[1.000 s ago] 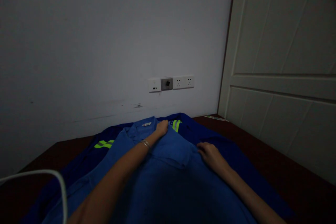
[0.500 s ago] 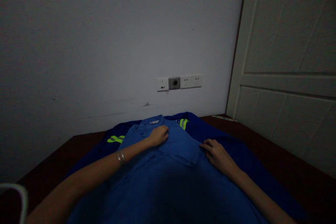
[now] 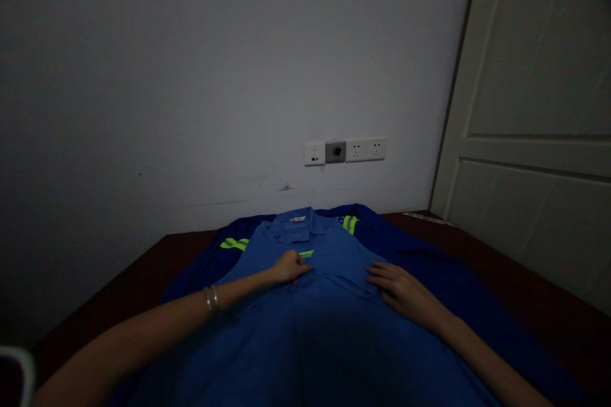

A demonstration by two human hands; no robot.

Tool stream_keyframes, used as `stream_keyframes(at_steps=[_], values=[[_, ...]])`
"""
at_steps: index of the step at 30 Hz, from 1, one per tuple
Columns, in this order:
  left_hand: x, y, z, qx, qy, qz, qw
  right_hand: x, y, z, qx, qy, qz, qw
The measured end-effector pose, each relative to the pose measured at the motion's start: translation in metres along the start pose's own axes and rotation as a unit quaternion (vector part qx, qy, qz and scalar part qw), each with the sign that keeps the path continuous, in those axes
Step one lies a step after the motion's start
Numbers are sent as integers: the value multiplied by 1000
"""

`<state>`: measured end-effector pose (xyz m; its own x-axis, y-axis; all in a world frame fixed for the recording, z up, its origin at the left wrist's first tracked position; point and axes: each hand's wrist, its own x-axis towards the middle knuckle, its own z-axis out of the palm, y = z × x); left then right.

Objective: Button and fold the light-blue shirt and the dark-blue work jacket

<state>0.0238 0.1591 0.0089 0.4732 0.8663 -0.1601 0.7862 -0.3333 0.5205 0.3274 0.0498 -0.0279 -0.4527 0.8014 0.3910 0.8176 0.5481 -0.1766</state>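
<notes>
A light blue collared shirt (image 3: 334,251) lies spread out with its collar toward the wall and a white label inside the neck. Beneath it is a darker blue garment (image 3: 410,254) with yellow-green and grey reflective bands. My left hand (image 3: 287,267) pinches an edge of the light blue shirt at the middle of its chest, just below a small yellow-green strip (image 3: 306,254). Fingers spread, my right hand (image 3: 401,289) rests on the right side of the same shirt. The lower part of the shirt is in deep shadow.
The clothes lie on a dark red surface (image 3: 147,273) against a pale wall (image 3: 214,108). Sockets (image 3: 365,149) and a grey plate (image 3: 335,152) are set low in the wall. A white panelled door (image 3: 539,203) stands at the right. A white curved object (image 3: 23,362) shows at lower left.
My left hand has drawn back from near the collar to the chest, pulling the shirt's edge toward me and uncovering the yellow-green strip. My right hand stays by the shirt's right side. The view has shifted left.
</notes>
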Motion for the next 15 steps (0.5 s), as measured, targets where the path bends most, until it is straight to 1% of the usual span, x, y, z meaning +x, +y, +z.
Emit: stream_keyframes(at_steps=[2, 5, 9, 11, 15], values=[[0, 2, 6, -38, 6, -15, 999, 0, -1, 0, 1, 5, -6, 1000], [3, 7, 13, -92, 5, -53, 994, -1, -3, 2, 5, 5, -8, 1000], [8, 10, 18, -141, 33, -103, 984, -1, -5, 3, 9, -4, 2, 1000], [10, 10, 18, -149, 37, -111, 982, 0, -7, 3, 8, -7, 6, 1000], [10, 7, 14, -142, 29, -99, 984, 3, -9, 3, 25, 1, 7, 1000]])
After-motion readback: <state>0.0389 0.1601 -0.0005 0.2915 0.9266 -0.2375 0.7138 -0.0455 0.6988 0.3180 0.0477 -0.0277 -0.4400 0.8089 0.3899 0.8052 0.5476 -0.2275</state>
